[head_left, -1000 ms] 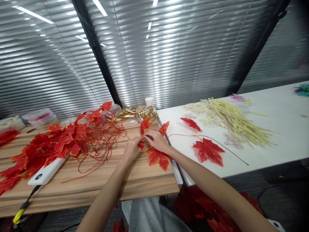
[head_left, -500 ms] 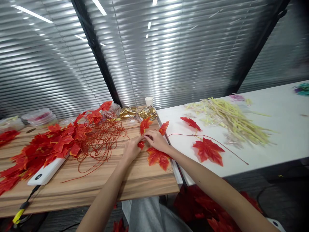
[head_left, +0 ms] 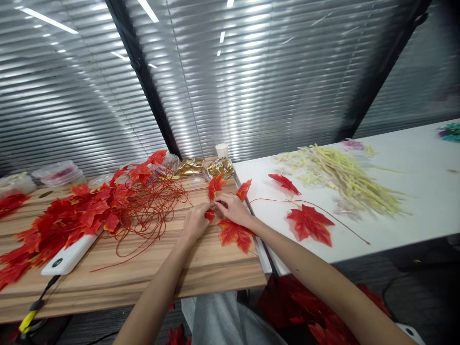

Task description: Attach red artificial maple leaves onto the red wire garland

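Note:
My left hand (head_left: 196, 221) and my right hand (head_left: 233, 208) meet fingertip to fingertip over the wooden table, both closed in a pinch. Between them is the joint of a red cord (head_left: 276, 200) and the stems of artificial maple leaves; the exact spot is hidden by my fingers. One red-orange maple leaf (head_left: 216, 185) stands up just beyond my fingertips. Another large leaf (head_left: 235, 235) lies below my right hand, and a smaller one (head_left: 244, 189) pokes out behind it. From my right hand the cord runs onto the white table, with a red leaf (head_left: 310, 224) beside it.
On the left lie a pile of red leaves (head_left: 82, 211), a tangle of red cord (head_left: 154, 206) and a white power strip (head_left: 72, 256). Gold wrappers (head_left: 219, 168) and a paper cup (head_left: 222, 150) stand at the back. Yellow strips (head_left: 348, 177) cover part of the white table (head_left: 431, 191).

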Motion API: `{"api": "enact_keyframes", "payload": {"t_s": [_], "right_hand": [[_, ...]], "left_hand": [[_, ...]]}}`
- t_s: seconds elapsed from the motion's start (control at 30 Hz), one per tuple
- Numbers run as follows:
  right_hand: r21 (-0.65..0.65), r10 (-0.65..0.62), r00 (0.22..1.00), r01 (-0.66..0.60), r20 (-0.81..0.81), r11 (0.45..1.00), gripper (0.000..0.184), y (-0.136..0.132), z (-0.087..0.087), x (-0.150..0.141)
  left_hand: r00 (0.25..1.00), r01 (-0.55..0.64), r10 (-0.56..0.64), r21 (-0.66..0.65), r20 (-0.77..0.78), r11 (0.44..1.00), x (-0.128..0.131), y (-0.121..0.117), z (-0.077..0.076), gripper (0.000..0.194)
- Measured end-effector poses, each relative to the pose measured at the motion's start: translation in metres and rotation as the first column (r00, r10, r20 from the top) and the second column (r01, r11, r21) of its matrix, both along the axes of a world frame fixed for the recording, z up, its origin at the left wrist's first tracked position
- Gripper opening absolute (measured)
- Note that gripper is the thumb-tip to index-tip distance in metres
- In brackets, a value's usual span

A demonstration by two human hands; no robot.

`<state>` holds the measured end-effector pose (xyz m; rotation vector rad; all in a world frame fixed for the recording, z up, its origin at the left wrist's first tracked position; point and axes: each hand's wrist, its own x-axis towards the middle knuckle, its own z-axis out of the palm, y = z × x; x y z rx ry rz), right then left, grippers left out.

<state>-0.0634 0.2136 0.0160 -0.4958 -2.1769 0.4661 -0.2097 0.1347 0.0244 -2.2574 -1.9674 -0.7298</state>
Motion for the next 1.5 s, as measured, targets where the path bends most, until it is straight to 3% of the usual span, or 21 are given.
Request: {"api": "enact_keyframes", "payload": {"t_s": [1.5], "right_hand": [[-0.02,0.004,1.0,-0.004,0.018,1.0,0.012,0.0013,-0.0024,-0.0004]], "left_hand": [[1.0,0.001,-0.001,-0.02,0.015,1.0,0.0007,-0.0004,0.0017,0.043]]}}
